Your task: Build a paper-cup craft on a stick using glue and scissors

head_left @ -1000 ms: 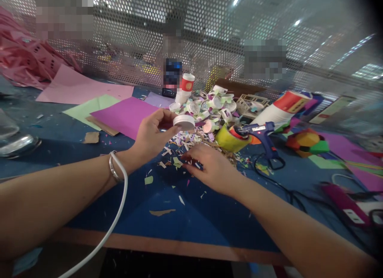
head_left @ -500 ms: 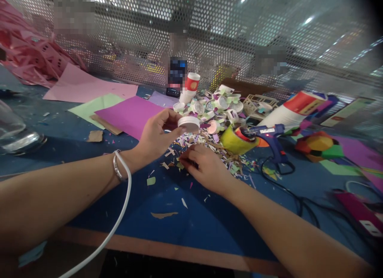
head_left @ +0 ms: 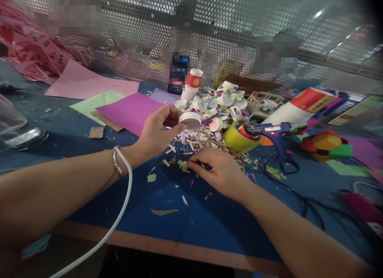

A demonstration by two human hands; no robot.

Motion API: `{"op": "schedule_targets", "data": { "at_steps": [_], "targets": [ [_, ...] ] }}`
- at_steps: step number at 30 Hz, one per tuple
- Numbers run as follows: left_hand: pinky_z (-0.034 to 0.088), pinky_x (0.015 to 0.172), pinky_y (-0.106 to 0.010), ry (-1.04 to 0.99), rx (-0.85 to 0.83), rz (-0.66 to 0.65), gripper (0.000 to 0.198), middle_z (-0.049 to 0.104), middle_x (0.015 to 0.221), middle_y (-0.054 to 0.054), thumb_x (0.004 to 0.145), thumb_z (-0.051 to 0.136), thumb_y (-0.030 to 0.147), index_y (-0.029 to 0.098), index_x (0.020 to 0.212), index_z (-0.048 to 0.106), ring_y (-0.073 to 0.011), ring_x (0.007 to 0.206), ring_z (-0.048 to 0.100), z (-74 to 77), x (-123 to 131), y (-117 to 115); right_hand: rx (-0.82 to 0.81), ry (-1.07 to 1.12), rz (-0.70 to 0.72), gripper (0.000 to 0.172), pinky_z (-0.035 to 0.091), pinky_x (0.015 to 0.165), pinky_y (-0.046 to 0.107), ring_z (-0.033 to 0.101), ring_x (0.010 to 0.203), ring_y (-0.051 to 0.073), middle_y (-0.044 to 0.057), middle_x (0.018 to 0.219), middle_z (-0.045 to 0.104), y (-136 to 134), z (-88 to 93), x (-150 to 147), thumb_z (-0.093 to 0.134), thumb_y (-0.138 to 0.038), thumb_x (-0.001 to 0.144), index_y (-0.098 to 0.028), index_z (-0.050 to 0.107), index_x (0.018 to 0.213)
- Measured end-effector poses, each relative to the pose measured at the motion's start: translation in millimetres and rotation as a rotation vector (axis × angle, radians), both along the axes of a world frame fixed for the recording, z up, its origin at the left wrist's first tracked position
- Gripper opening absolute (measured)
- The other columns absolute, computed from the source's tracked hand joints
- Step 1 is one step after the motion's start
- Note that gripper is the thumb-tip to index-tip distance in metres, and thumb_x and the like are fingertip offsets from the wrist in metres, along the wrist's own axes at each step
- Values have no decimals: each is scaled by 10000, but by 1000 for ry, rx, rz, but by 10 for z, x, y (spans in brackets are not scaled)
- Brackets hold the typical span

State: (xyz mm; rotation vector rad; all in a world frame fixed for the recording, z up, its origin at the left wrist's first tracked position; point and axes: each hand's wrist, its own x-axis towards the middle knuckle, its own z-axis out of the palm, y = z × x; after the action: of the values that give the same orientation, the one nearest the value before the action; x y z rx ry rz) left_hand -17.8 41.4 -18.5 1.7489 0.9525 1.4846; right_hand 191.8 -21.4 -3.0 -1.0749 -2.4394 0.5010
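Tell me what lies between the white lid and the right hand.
Loose paper scraps, strewn on the blue table, show between the white lid, held by the left hand, and the right hand in the head view.

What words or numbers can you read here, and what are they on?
None can be read; these are too small or blurred:
Round gold mark on the red-and-white tube.
Marks on the red end of the big red-and-white roll.
Pale label on the blue glue gun.
Light marks on the small black box.
Red mark on the pale panel at right.
White round piece in the left hand: no writing visible.
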Motion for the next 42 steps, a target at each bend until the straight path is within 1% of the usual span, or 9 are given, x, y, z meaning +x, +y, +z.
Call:
{"op": "schedule_targets", "data": {
  "at_steps": [5, 11, 15, 19, 23, 28, 33, 38, 42],
  "targets": [
    [546, 741, -251, -10, -12, -27, 184, 695, 906, -8, 817, 738, 133, 196, 952, 630, -125, 815, 657, -32, 1, 9, 30, -75, -12, 98, 474, 764, 333, 627, 847, 200, 53, 870, 697, 16, -24, -19, 650, -247, 947, -189, 729, 940],
    [552, 759, -267, -20, -31, -58, 188, 700, 912, -18, 816, 753, 167, 196, 956, 631, -141, 842, 662, -44, 15, 2, 8, -165, -39, 117, 448, 774, 341, 587, 880, 222, 64, 896, 627, -18, -25, -59, 693, -258, 918, -173, 732, 988],
    [543, 758, -267, 4, -15, -42, 178, 687, 885, -10, 809, 753, 154, 194, 924, 623, -130, 809, 646, -20, 13, -7, -30, -147, -35, 92, 440, 784, 345, 573, 885, 224, 65, 896, 620, -9, -13, -76, 689, -235, 917, -162, 718, 966],
    [549, 771, -273, 12, -15, -51, 177, 692, 894, -13, 810, 753, 165, 194, 927, 623, -135, 820, 651, -26, 8, -3, -67, -91, -20, 17, 435, 766, 323, 570, 859, 203, 48, 880, 633, 1, -7, -94, 682, -172, 900, -176, 684, 916],
    [553, 776, -281, 5, -10, -47, 181, 706, 907, -20, 817, 752, 178, 197, 952, 633, -143, 835, 661, -57, 6, 11, -72, -2, 11, 92, 443, 757, 307, 577, 834, 183, 26, 842, 636, 1, -6, -84, 639, -104, 886, -191, 659, 863],
    [554, 761, -291, 4, -6, -28, 189, 716, 913, -18, 817, 749, 164, 206, 965, 640, -147, 830, 672, -67, 8, 26, 12, 20, 24, 66, 453, 776, 325, 584, 844, 187, 43, 863, 647, -37, 18, -53, 624, -148, 921, -180, 667, 883],
    [549, 733, -270, -24, -12, -28, 175, 699, 874, -4, 800, 737, 122, 191, 918, 628, -128, 791, 658, -18, 24, 10, -49, -26, 137, 93, 476, 806, 331, 603, 879, 193, 51, 890, 675, -79, 41, -41, 636, -239, 963, -179, 695, 923],
    [544, 715, -268, -8, -16, -28, 169, 702, 876, -7, 799, 729, 126, 192, 912, 621, -131, 785, 651, 10, 29, -3, -5, -34, 78, 108, 476, 790, 327, 612, 866, 190, 51, 886, 669, -46, 19, -30, 624, -241, 978, -177, 699, 935],
    [535, 698, -254, 0, 2, -25, 163, 687, 859, -5, 805, 730, 124, 191, 893, 610, -123, 765, 637, -4, 22, 4, -16, -107, 79, 118, 481, 817, 347, 606, 924, 222, 77, 947, 661, -64, 1, -51, 660, -268, 957, -164, 711, 980]
  ]
}}
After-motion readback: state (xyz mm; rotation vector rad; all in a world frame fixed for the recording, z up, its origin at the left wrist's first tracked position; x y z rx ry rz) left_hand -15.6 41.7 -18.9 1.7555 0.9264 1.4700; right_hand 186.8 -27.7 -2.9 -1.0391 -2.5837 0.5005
